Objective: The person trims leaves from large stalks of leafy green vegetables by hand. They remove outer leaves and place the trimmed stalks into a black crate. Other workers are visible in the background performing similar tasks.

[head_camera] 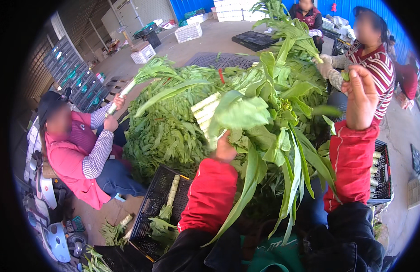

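My left hand (pixel 226 148) is closed around the stem of a leafy celtuce (pixel 264 125), whose long green leaves spread to the right and hang down before me. My right hand (pixel 361 90) is raised at the right, with a small green leaf piece (pixel 345 75) pinched between thumb and fingers. Behind my hands lies a large heap of leafy celtuce (pixel 162 136), with pale cut stems (pixel 206 110) facing me and a red tie (pixel 221 75) among the leaves. Leaves hide part of my left hand's hold.
A black plastic crate (pixel 141 217) holding a stalk stands at lower left; another crate (pixel 388 183) with stems is at right. One person (pixel 87 146) at left holds a stalk. A co-worker (pixel 370 68) at right holds another leafy stalk; a third person (pixel 307 17) sits behind.
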